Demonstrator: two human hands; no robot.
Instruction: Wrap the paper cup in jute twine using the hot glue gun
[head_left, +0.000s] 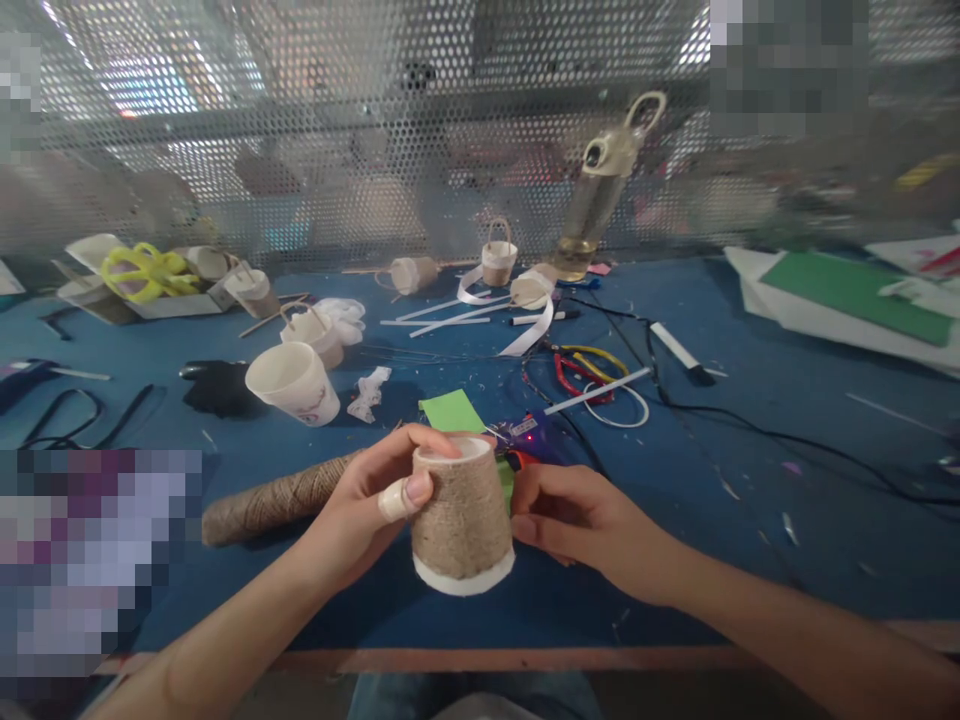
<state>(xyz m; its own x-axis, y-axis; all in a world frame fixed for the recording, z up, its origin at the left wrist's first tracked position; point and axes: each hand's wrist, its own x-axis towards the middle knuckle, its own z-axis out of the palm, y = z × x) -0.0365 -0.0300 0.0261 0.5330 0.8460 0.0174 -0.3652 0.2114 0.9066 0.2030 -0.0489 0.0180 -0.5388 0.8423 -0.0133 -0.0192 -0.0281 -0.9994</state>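
A cup wrapped in brown twine [461, 515], with white bands showing at both ends, is gripped at its upper left by my left hand [397, 480]. The left thumb wears a pale bandage and lies on the twine, with fingers at the white rim. Close against the cup's right side, my right hand [562, 510] has its fingers curled and pinched together; what they hold is too small to make out. Behind the hands lies a purple glue gun [544, 438] with a small red light. A roll of twine [277, 500] lies left of the cup.
White paper cup [294, 383], small twine-wrapped baskets [499, 255] and yellow scissors [146, 272] stand or lie toward the back. Pliers [592, 372], black cables and white sticks are at centre right. A bottle [600, 190] leans near the perforated metal screen [360, 150]. Green sheet [855, 295] lies right.
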